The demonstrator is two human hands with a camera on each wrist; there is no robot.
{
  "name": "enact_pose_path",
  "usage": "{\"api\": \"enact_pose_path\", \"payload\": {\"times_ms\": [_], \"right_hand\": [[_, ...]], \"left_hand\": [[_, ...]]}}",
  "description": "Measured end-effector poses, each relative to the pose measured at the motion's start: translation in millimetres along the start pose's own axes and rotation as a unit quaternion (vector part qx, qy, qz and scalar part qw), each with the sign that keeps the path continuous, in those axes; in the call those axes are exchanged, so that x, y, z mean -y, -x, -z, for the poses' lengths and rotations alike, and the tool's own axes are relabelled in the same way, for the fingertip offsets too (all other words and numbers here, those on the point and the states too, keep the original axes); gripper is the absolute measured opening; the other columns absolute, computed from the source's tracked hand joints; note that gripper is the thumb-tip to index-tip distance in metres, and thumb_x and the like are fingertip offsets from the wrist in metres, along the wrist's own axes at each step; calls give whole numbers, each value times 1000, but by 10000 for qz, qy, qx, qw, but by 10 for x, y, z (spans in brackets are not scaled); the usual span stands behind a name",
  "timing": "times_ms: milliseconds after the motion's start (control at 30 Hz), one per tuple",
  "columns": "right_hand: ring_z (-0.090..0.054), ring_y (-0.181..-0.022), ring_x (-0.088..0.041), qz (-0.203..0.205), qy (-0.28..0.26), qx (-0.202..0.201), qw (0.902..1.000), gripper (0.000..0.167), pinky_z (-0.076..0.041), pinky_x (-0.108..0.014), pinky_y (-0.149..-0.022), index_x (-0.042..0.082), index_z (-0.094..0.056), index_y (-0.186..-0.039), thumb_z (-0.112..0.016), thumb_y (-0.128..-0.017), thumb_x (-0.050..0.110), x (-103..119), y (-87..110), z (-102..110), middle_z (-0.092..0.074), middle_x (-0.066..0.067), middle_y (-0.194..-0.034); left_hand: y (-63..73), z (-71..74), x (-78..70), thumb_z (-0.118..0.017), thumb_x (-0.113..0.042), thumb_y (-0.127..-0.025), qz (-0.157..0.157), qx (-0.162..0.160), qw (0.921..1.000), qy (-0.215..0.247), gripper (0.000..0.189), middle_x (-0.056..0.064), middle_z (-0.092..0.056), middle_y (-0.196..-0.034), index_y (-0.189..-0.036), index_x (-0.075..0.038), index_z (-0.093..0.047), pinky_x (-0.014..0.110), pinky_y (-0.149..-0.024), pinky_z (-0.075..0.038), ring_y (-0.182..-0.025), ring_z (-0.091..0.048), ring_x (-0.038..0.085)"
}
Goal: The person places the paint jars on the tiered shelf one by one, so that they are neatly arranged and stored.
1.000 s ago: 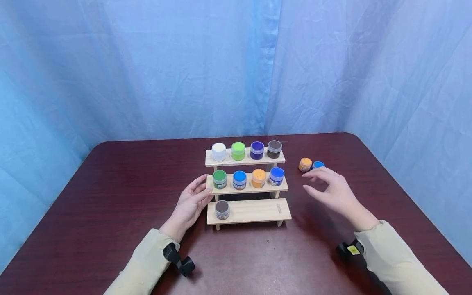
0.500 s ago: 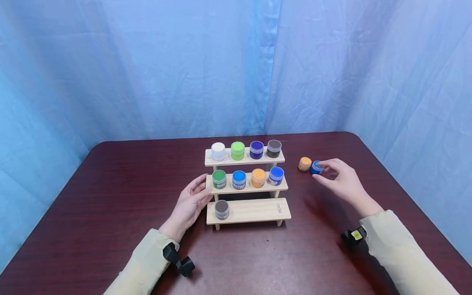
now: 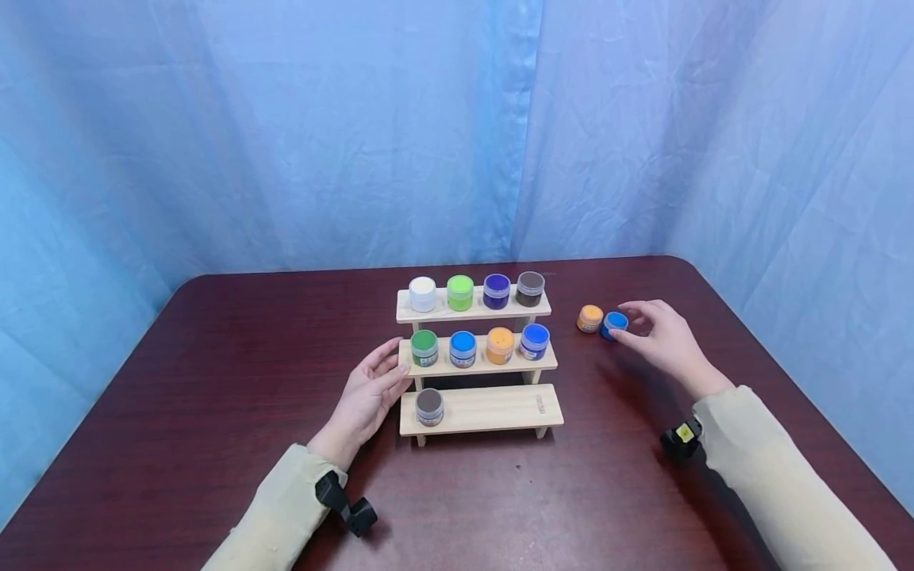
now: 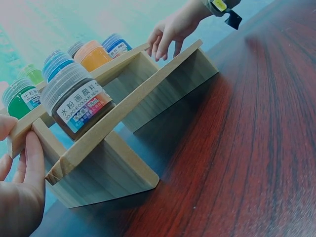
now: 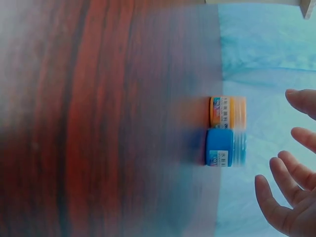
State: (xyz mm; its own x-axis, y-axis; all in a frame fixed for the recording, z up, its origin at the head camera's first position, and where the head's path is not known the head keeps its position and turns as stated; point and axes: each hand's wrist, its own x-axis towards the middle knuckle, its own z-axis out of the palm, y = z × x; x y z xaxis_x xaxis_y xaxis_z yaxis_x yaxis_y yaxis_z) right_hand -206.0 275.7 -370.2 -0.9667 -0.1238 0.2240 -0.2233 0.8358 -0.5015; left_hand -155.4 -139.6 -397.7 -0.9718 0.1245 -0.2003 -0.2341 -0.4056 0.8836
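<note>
A three-tier wooden stand [image 3: 485,411] is at the middle of the table. My left hand [image 3: 366,403] grips the left end of its middle shelf, thumb above and fingers below, as the left wrist view shows. On the table to the right of the stand are a blue paint jar [image 3: 612,326] and an orange paint jar [image 3: 589,319], side by side. Beside the blue jar is my right hand [image 3: 664,341], its fingers spread. From the right wrist, those fingertips [image 5: 264,185] appear apart from the blue jar [image 5: 218,148], with nothing between them.
Several paint jars fill the top and middle shelves, among them a white jar [image 3: 423,295] and a green jar [image 3: 424,349]. One dark brown jar [image 3: 430,407] stands at the left of the bottom shelf. Blue curtains [image 3: 357,135] surround the dark red table [image 3: 236,381].
My right hand has moved right and slightly away from me. Half a second ago its fingers were over the blue jar; now they are at its right side. My left hand stays put.
</note>
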Motion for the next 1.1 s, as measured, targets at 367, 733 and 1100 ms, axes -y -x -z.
{"api": "enact_pose_path", "payload": {"times_ms": [367, 733, 1100], "right_hand": [[-52, -102, -39, -161, 283, 406, 9986, 49, -47, -56, -87, -4, -53, -125, -67, -88, 24, -70, -133, -16, -50, -25, -115], [-49, -97, -36, -220, 569, 741, 9954, 50, -47, -54, -85, -5, -53, -125, -67, -87, 24, -127, -246, -109, -50, -26, -112], [-51, -100, -39, -368, 510, 752, 9952, 46, -47, -55, -87, -5, -54, -124, -66, -88, 21, -195, -291, -158, -51, -28, -112]], "left_hand": [[4, 0, -6, -44, 10, -93, 20, 21, 10000, 30, 58, -3, -53, -99, -146, -1, -26, 13, -76, -52, -83, -60, 1], [5, 5, 1, -44, 10, -93, -9, -4, 10000, 35, 57, -2, -53, -101, -146, 0, -26, 13, -77, -52, -84, -60, 2], [2, -2, -3, -45, 10, -93, -11, -34, 10000, 6, 57, -1, -53, -102, -146, 0, -27, 13, -77, -52, -84, -61, 2]]}}
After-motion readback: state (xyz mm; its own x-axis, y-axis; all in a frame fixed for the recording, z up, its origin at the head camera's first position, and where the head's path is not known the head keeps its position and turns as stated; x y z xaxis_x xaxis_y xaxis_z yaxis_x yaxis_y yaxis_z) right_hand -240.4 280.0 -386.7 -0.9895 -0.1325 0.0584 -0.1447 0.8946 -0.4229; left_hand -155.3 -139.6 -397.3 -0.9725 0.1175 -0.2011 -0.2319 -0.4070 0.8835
